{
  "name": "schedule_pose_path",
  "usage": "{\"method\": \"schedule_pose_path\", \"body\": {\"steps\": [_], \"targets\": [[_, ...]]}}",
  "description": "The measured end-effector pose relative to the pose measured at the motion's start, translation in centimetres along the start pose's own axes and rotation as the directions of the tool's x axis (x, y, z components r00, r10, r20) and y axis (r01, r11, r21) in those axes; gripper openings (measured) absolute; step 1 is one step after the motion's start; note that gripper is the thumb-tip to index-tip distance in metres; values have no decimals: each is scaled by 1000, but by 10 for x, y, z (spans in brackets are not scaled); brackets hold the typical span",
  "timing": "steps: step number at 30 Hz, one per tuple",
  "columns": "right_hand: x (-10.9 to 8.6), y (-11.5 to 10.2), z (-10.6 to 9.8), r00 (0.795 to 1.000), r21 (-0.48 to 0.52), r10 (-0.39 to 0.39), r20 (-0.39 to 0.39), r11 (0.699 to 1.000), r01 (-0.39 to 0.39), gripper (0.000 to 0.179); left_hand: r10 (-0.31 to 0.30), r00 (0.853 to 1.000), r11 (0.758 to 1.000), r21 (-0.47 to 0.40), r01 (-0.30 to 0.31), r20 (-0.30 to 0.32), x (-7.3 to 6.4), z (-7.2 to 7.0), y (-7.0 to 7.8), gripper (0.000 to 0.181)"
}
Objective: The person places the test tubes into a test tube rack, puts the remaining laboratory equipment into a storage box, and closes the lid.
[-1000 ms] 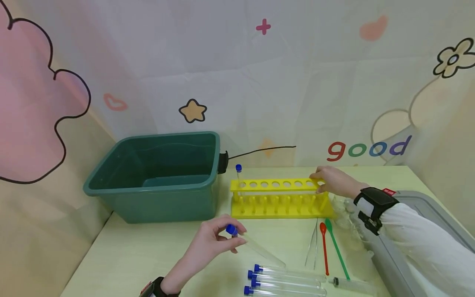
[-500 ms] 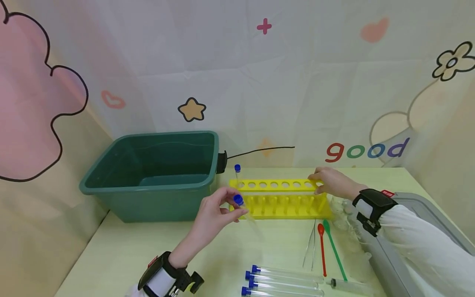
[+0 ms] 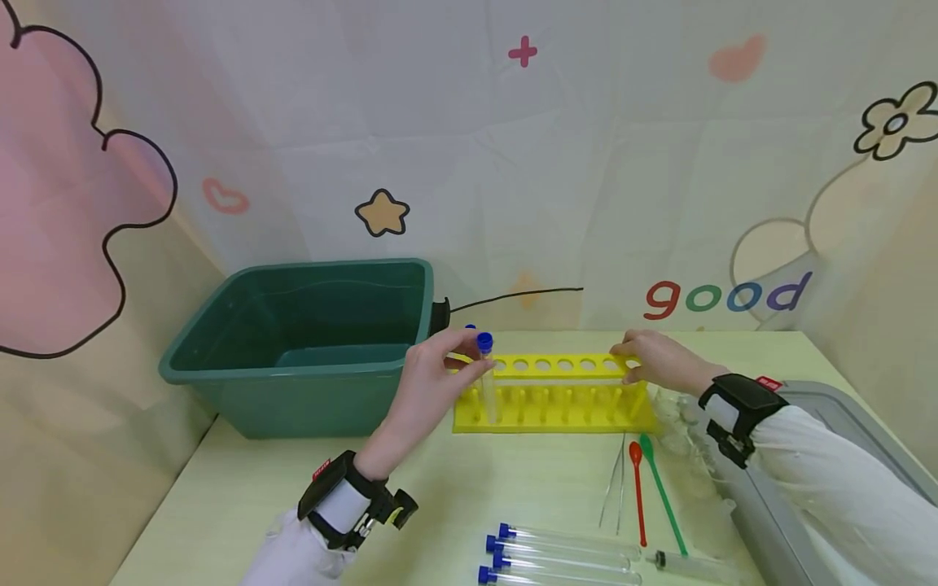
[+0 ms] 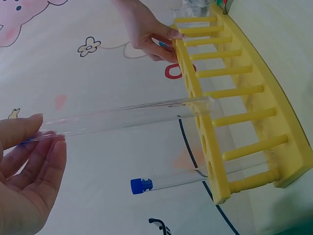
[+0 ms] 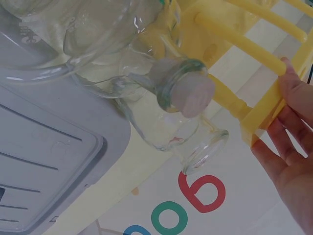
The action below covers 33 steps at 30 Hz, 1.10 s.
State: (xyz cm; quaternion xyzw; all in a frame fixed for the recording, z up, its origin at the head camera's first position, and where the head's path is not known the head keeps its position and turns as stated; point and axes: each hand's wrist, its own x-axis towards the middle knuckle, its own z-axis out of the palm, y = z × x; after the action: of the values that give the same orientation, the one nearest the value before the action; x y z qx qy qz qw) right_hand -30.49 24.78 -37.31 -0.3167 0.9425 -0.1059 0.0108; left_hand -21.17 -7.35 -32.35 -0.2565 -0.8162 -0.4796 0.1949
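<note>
My left hand [image 3: 428,378] pinches a clear test tube [image 4: 117,117] near its blue cap, holding it nearly upright at the left part of the yellow test tube rack [image 3: 564,425]. In the left wrist view the tube's rounded bottom overlaps the rack's top bar; whether it has entered a hole I cannot tell. Another blue-capped test tube [image 4: 181,180] stands in the end hole, its cap partly hidden behind my left hand in the head view. With thumb and fingers, my right hand [image 3: 667,360] grips the right end of the rack's top bar.
A green bin [image 3: 330,407] stands left of the rack. Several capped tubes [image 3: 564,553] lie in front, near a syringe [image 3: 696,566], tweezers [image 3: 621,488], a red spoon [image 3: 637,492] and a green spoon [image 3: 663,492]. Glass bottles [image 5: 161,117] and a grey lid [image 5: 44,161] are at right.
My left hand has lifted the test tube up and away from me to the rack, turning it from slanted to nearly upright. My right hand stays on the rack.
</note>
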Motion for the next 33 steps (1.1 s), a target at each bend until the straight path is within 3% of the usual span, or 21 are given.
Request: {"method": "schedule_pose_path", "body": {"steps": [17,33], "targets": [[2,1,0,1000,13,14,4,1000,-14,41,19,1000,998,65,-18,-23,46,6,-11,18],[3,0,-1,1000,-5,11,0,1000,-11,41,-1,999,996,86,5,-45,68,19,-28,16]]}}
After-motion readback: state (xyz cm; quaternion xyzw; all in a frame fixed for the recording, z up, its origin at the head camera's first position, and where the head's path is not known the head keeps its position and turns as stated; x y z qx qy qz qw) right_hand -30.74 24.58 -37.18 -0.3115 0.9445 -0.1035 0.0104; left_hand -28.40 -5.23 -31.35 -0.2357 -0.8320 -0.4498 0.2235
